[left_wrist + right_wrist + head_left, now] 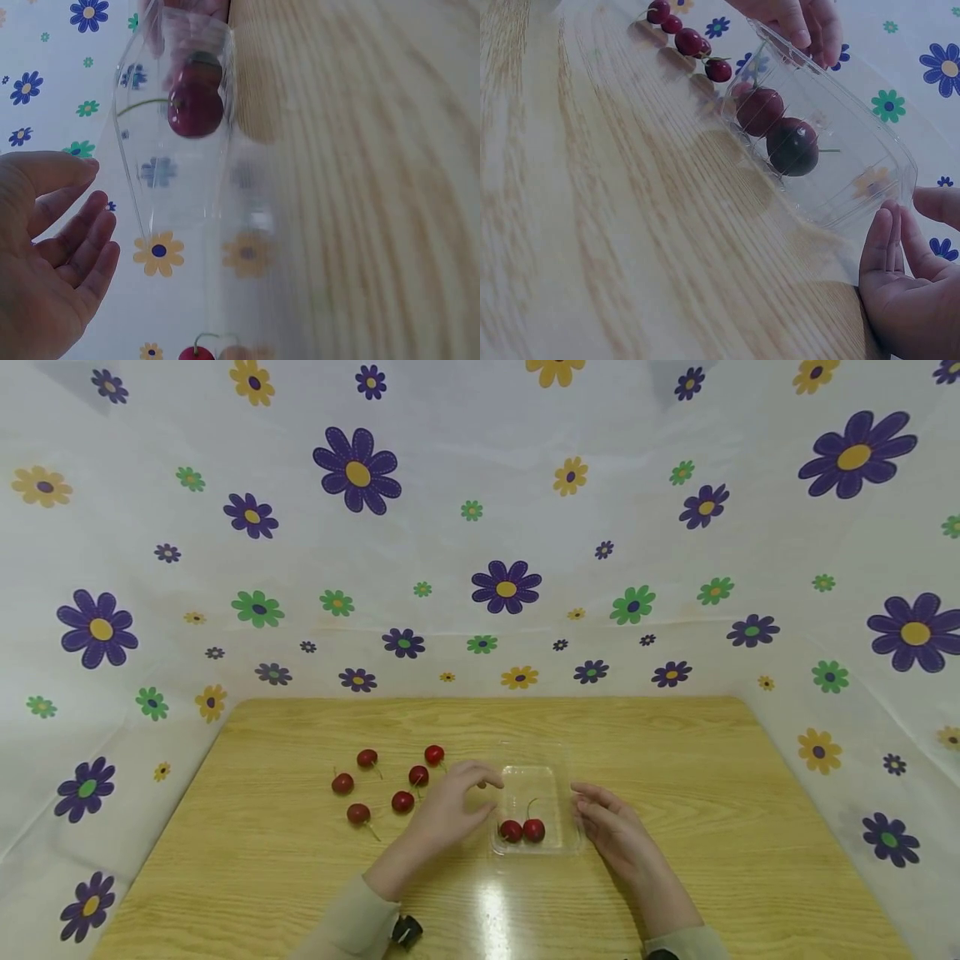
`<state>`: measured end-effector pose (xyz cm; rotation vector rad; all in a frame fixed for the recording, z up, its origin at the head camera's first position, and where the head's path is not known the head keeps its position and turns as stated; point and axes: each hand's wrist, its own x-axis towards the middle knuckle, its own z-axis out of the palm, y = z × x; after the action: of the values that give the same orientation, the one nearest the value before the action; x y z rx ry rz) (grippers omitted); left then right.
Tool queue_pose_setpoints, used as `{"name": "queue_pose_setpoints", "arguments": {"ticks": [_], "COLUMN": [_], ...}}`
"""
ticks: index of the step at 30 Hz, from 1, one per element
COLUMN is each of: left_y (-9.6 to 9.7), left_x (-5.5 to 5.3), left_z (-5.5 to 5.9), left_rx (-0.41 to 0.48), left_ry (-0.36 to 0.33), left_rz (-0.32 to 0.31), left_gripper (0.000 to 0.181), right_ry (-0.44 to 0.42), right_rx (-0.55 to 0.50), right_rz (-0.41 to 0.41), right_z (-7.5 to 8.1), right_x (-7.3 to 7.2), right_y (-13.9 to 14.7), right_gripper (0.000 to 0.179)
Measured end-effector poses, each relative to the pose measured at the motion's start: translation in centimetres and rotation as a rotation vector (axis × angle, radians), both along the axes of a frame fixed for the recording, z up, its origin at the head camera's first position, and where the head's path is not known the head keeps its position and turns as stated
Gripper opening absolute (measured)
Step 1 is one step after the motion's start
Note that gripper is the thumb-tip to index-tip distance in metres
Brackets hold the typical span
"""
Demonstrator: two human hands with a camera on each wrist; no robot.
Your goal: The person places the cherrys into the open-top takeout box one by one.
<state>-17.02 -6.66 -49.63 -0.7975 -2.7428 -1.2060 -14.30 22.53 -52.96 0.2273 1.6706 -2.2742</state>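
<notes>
A clear plastic box stands on the table between the two hands. Two dark red cherries lie side by side in its near left part: a left cherry and a right cherry with an upright stem. At the box's left rim is my left hand, fingers loosely bent, thumb apart from them and nothing between. My right hand is at the box's right side, its extended fingers against or very near the wall. In the right wrist view that hand has its thumb apart from the fingers, by the box's corner.
Several loose cherries with stems lie on the wooden table, left of the box and beyond the left forearm. A white flower-printed cloth rises behind the table and along both sides. Light reflects off the tabletop nearest me.
</notes>
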Motion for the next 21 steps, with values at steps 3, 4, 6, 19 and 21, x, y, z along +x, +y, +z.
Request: {"name": "queue_pose_setpoints", "arguments": {"ticks": [3, 4, 6, 19, 21], "left_y": [-0.7, -1.0, -1.5, -5.3, -6.0], "left_x": [0.0, -0.1, -0.1, -0.7, -0.8], "left_z": [0.0, 0.0, 0.0, 0.0, 0.0], "left_rx": [0.004, 0.004, -0.003, 0.081, 0.085], "left_ry": [0.002, 0.007, 0.01, 0.02, 0.03], "left_rz": [0.025, 0.034, 0.058, 0.195, 0.207], "left_gripper": [0.025, 0.025, 0.024, 0.028, 0.028], "right_ry": [0.007, 0.012, 0.022, 0.014, 0.02], "right_rx": [-0.003, -0.002, -0.001, 0.003, 0.004], "right_rz": [0.012, 0.01, 0.009, 0.008, 0.006], "right_z": [-0.1, -0.2, -0.2, 0.0, 0.0], "right_x": [0.0, 0.0, 0.0, 0.0, 0.0], "right_y": [0.0, 0.0, 0.0, -0.2, -0.2], "right_gripper": [0.031, 0.031, 0.031, 0.031, 0.031]}}
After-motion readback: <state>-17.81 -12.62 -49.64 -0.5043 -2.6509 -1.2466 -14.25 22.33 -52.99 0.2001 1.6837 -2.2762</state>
